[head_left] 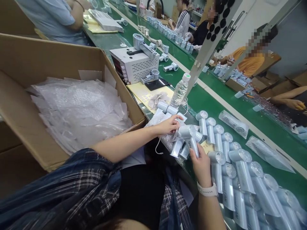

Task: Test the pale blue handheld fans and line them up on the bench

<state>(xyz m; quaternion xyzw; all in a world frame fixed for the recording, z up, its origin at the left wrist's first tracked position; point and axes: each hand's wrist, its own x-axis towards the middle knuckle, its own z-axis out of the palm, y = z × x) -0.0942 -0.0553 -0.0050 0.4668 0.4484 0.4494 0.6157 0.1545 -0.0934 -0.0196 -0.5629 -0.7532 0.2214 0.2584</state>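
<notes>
My right hand [200,163] grips the handle of a pale blue handheld fan [190,135], with its round head pointing up and to the left. My left hand [168,124] is closed on a clear plastic bag [170,138] beside the fan's head, at the near edge of the green belt. More pale blue fans [178,147] lie just below the held one. A white watch sits on my right wrist.
Several pale blue fans [237,172] lie in rows on the green conveyor [211,99] to the right. A large cardboard box [21,60] of bubble bags stands at left. A water bottle [179,91], a white machine [136,64] and yellow sheets lie ahead. Other people work along the belt.
</notes>
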